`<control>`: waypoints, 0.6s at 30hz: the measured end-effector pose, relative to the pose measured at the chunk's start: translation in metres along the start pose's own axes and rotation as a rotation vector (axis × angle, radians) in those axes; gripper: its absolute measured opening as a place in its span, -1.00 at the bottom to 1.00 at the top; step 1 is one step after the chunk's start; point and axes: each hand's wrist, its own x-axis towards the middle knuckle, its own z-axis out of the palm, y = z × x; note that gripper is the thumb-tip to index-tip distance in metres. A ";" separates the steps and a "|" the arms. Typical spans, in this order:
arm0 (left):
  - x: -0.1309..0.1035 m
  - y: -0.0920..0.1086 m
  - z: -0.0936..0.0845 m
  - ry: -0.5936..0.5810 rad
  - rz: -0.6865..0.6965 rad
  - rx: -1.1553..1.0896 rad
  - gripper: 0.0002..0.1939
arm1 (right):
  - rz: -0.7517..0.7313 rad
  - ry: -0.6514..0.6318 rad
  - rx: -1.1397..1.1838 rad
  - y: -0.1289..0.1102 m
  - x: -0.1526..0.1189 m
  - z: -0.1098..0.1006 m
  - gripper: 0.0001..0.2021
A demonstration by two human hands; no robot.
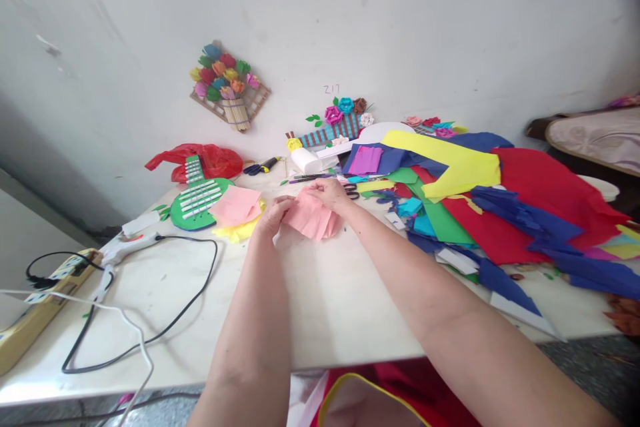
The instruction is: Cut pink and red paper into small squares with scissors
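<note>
A pink sheet of crepe paper (315, 221) is between my two hands, just above the middle of the table. My left hand (273, 215) pinches its left edge between thumb and fingers. The fingers of my right hand (329, 193) grip its upper edge. The paper looks layered or folded, with its lower corner hanging loose. To the left, another stack of pink crepe paper (236, 206) lies over yellow paper (239, 231). Scissors with dark handles (351, 191) lie partly hidden behind my right wrist.
On the left are a green guitar-shaped craft (200, 202), a glue gun (130, 247) with its looping cord and a power strip (47, 303). A red plastic bag (210, 161) and pliers (262, 166) lie behind. Colourful paper, including a red sheet (545, 193), heaps the right side.
</note>
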 end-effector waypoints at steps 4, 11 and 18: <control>-0.003 0.003 0.002 -0.065 -0.025 -0.028 -0.67 | 0.014 0.003 -0.033 -0.002 0.000 -0.004 -0.84; -0.007 0.005 0.001 -0.024 0.015 0.006 -0.67 | 0.020 0.015 -0.048 0.003 0.002 -0.006 -0.84; -0.005 0.004 0.002 -0.017 -0.030 -0.024 -0.68 | 0.028 0.030 -0.118 0.004 0.001 -0.007 -0.86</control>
